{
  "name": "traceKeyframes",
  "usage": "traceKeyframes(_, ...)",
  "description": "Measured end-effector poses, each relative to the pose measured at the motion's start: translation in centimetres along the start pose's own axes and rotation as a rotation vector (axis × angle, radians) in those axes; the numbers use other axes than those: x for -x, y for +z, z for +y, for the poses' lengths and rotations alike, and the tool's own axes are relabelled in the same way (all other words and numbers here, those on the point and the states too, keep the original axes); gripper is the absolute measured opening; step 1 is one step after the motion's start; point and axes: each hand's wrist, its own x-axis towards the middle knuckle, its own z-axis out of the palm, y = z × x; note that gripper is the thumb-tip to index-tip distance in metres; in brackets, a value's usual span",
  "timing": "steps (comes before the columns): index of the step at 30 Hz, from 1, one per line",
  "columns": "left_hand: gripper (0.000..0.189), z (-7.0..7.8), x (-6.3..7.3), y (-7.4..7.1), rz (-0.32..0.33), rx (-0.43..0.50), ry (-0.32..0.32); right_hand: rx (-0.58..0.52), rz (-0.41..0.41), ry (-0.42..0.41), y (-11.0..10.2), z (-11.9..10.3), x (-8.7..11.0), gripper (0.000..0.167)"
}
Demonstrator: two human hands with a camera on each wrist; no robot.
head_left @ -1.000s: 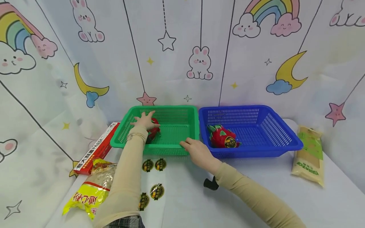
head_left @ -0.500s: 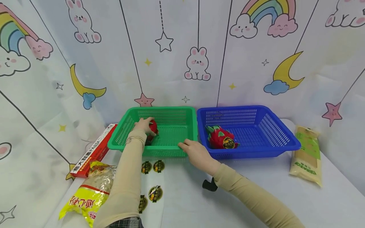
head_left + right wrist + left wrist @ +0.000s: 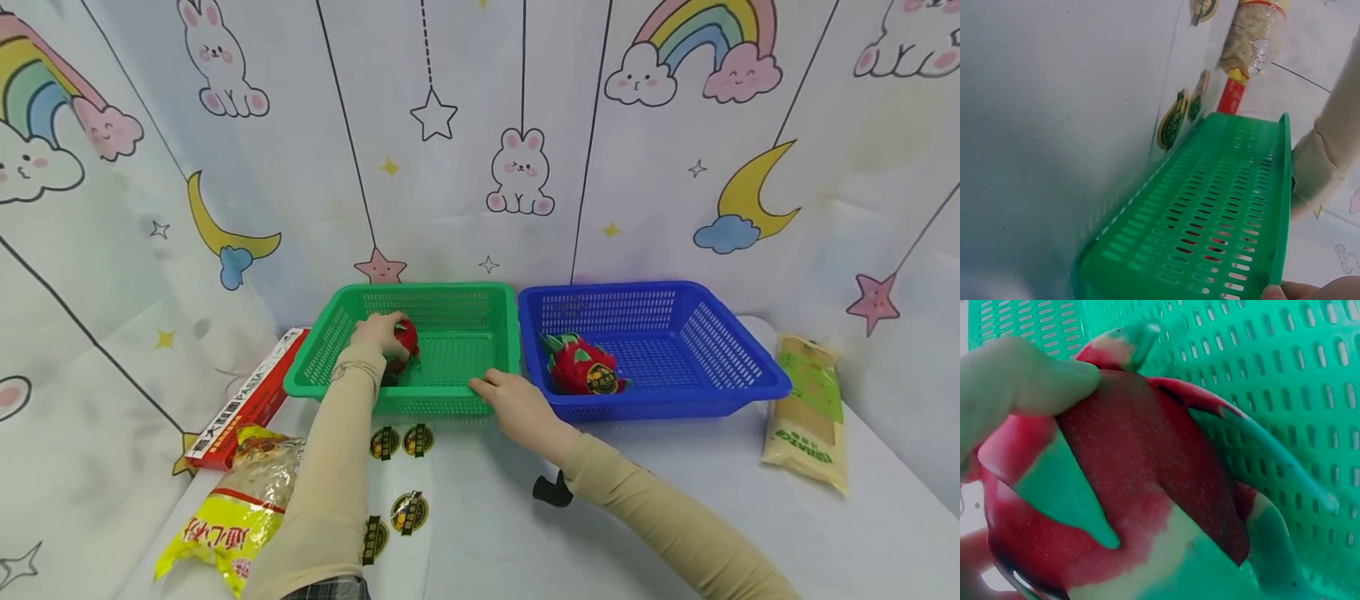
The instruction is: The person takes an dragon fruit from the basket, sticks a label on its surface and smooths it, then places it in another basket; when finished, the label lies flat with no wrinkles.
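In the head view my left hand (image 3: 381, 335) reaches into the green basket (image 3: 468, 390) and grips a red dragon fruit (image 3: 407, 337). The left wrist view shows the thumb (image 3: 1054, 378) pressed on the fruit's red skin (image 3: 1122, 437), with more fingers at its lower left. Green-tipped scales stick out from it. With my right hand (image 3: 525, 412) I hold the front rim of the green basket near its right corner; a fingertip shows on that rim in the right wrist view. A second dragon fruit (image 3: 581, 365), bearing a black-and-gold sticker, lies in the blue basket (image 3: 675, 400).
A red pasta box (image 3: 251, 400) and a yellow pasta bag (image 3: 247, 500) lie at the left. On the right is a green-and-beige packet (image 3: 808, 412). Round stickers (image 3: 409, 512) lie on a white strip in front, and a small black object (image 3: 553, 490) is below my right wrist.
My left hand came down over the dragon fruit in the green basket, and its spread fingers closed round it. The right hand stays on the basket rim.
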Motion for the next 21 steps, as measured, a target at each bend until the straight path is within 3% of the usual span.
traceKeyframes(7, 0.067, 0.5, -0.3, -0.9, 0.051, 0.0, 0.042, -0.03, 0.001, -0.003, -0.3, 0.0, -0.2, 0.034)
traceKeyframes(15, 0.068, 2.2, 0.5, -2.8, 0.124, 0.01, 0.121, -0.048, 0.015, -0.015, -0.5, 0.1, -0.2, 0.033)
traceKeyframes(21, 0.067, 3.3, 1.4, -3.8, 0.111, -0.015, 0.152, -0.089, 0.035, -0.024, -0.5, 0.1, -0.1, 0.031)
